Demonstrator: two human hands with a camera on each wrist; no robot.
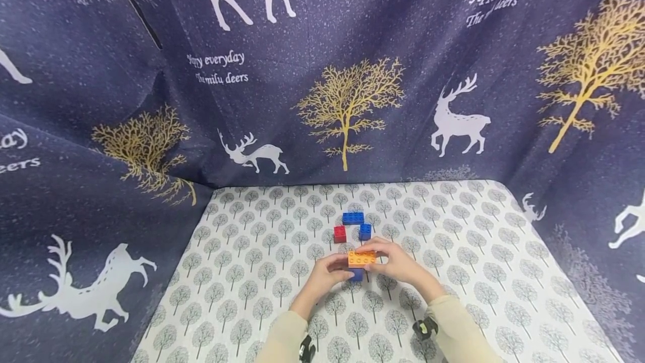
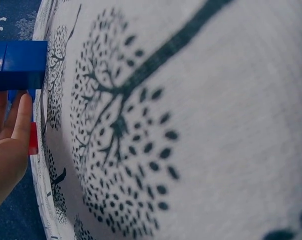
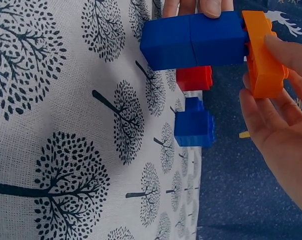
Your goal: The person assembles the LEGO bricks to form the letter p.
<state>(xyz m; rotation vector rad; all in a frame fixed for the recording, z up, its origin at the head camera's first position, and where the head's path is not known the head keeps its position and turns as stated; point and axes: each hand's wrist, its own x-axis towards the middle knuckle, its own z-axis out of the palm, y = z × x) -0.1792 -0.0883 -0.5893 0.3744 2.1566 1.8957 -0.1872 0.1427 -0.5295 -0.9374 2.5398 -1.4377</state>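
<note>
The right hand [image 1: 398, 262] pinches an orange brick [image 1: 361, 259] between thumb and fingers; in the right wrist view the orange brick [image 3: 266, 57] sits across the end of two stacked blue bricks [image 3: 193, 40]. Fingers of the left hand [image 1: 325, 278] hold the blue stack [image 1: 356, 274] below the orange brick. In the left wrist view the left hand [image 2: 9, 145] is at the frame's edge by the blue stack [image 2: 20, 65]. Whether the orange brick is pressed fully down, I cannot tell.
Beyond the hands, a red brick [image 1: 340, 234] and a small blue brick [image 1: 365, 232] stand on the tree-patterned cloth [image 1: 242, 296]. A longer blue brick [image 1: 353, 218] lies behind them. A dark curtain [image 1: 322, 27] hangs behind the table.
</note>
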